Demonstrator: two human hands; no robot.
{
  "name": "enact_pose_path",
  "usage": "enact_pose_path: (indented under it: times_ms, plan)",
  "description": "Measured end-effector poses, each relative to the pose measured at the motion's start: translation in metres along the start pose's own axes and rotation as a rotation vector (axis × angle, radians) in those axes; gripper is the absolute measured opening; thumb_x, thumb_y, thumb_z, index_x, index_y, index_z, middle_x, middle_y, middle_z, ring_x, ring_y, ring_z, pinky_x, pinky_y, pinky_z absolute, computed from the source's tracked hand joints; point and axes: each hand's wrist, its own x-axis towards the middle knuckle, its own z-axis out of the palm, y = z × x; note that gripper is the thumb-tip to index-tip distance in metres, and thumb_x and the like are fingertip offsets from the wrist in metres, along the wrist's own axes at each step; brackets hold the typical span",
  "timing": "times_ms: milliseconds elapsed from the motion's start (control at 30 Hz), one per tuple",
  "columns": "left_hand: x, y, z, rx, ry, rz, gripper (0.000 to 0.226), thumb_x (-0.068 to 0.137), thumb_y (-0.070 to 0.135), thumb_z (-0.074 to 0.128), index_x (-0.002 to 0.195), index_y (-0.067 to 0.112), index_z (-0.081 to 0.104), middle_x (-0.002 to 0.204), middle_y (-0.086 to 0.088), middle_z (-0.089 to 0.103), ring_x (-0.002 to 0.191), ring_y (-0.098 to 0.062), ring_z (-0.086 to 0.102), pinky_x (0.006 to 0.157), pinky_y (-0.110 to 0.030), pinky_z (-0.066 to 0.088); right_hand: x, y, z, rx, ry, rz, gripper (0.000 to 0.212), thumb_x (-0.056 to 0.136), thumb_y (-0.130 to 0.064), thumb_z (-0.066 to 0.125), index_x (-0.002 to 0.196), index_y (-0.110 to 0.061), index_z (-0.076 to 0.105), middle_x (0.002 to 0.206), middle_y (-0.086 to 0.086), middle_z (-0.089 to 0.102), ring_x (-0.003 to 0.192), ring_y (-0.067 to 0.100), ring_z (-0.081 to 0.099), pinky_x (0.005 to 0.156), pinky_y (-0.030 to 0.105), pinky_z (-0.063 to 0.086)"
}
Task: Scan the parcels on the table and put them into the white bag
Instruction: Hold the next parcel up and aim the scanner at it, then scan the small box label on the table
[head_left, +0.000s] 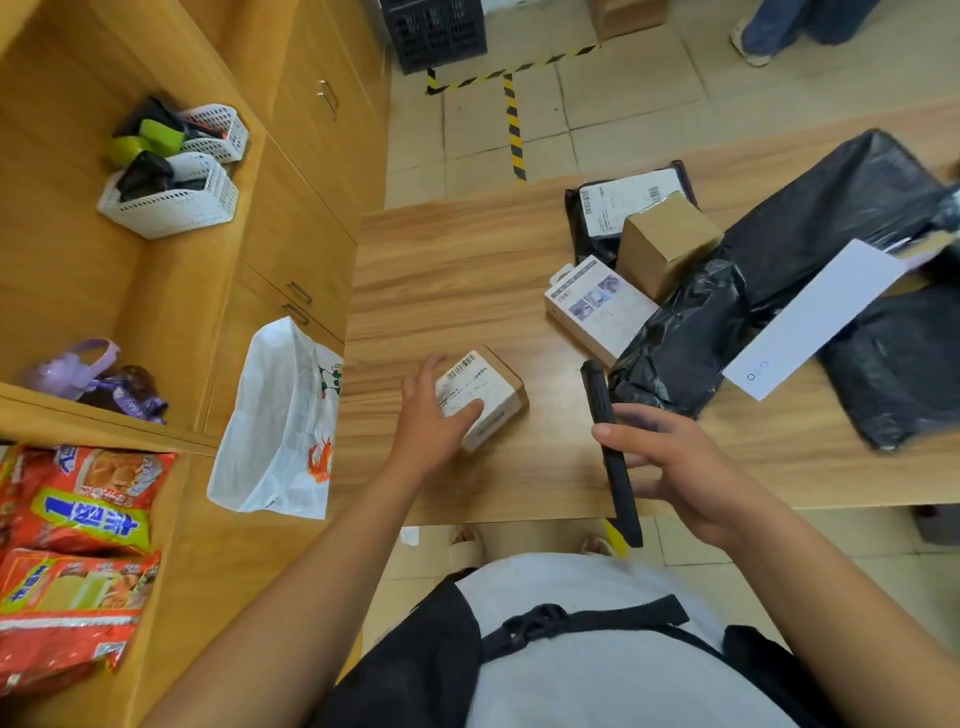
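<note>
current parcel: small labelled box (483, 397) sitting on the table (457, 270) right in front of me, barcode sticker facing up
left hand (436, 415): wrapped over that box, thumb on the near side and fingers on the far side, so it's got a grip on it
right hand (675, 467): closed around the black scanner (610, 452), which sits at about 3 o'clock from the box, just beside it and not touching
white bag (280, 421): hanging off the table edge at 9 o'clock from the box, mouth open. Can't see what's inside, so no idea how many parcels have gone in
step, I reckon: this one is at the scan-or-bag point, and it isn't in the bag yet
left to do: honestly most of it. The pile at 1 to 2 o'clock has a brown box (667, 241), a white retail box (597, 306), a black mailer (623, 208) with labels, several crumpled black poly bags (831, 223) and a long white pack (815, 317) lying across them
progress guess: early-ish, going by the stack on the table
</note>
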Motion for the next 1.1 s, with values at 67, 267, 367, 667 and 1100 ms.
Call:
enact_pose_path:
  times_ms: [67, 267, 367, 667, 1100]
  plan:
    - [-0.005, -0.006, 0.007, 0.190, -0.035, 0.000, 0.081, 0.077, 0.042, 0.081, 0.145, 0.033, 0.038, 0.146, 0.000, 0.034, 0.133, -0.019, 0.037, 0.108, -0.040, 0.037, -0.004, 0.002, -0.004, 0.007, 0.005, -0.005, 0.048, 0.064, -0.041, 0.085, 0.108, -0.025, 0.078, 0.111, 0.010, 0.074, 0.086, 0.018, 0.068, 0.066, 0.031, 0.060]
    - [-0.006, -0.021, 0.005, 0.514, -0.094, 0.089, 0.086, 0.077, 0.021, 0.083, 0.148, 0.029, 0.037, 0.161, -0.008, 0.017, 0.146, -0.031, 0.017, 0.119, -0.047, 0.024, -0.015, 0.007, -0.012, 0.014, 0.040, -0.023, 0.049, 0.061, -0.041, 0.085, 0.105, -0.028, 0.070, 0.106, 0.001, 0.076, 0.088, 0.018, 0.067, 0.059, 0.025, 0.058]
    - [0.008, -0.019, -0.010, 0.578, -0.127, 0.060, 0.098, 0.074, 0.020, 0.086, 0.153, 0.029, 0.029, 0.163, -0.007, 0.015, 0.146, -0.033, 0.016, 0.117, -0.049, 0.024, -0.019, 0.006, -0.014, -0.009, 0.047, -0.034, 0.054, 0.059, -0.041, 0.092, 0.106, -0.032, 0.066, 0.106, -0.003, 0.073, 0.093, 0.018, 0.066, 0.056, 0.021, 0.056]
    - [0.041, 0.002, -0.049, 0.359, -0.454, 0.015, 0.063, 0.067, 0.030, 0.090, 0.122, 0.039, 0.061, 0.126, 0.003, 0.053, 0.116, -0.019, 0.050, 0.084, -0.027, 0.042, -0.022, 0.010, -0.009, -0.009, 0.138, -0.024, 0.062, 0.058, -0.045, 0.089, 0.114, -0.028, 0.068, 0.109, 0.001, 0.074, 0.100, 0.024, 0.065, 0.067, 0.034, 0.057]
    - [0.046, -0.016, -0.034, -0.293, -0.458, -0.109, 0.047, 0.087, 0.004, 0.072, 0.128, 0.025, 0.061, 0.118, -0.003, 0.068, 0.101, -0.017, 0.065, 0.071, -0.022, 0.057, -0.025, -0.001, 0.037, -0.016, 0.265, 0.019, 0.054, 0.048, -0.052, 0.083, 0.097, -0.035, 0.070, 0.100, -0.009, 0.073, 0.093, 0.018, 0.065, 0.063, 0.028, 0.054]
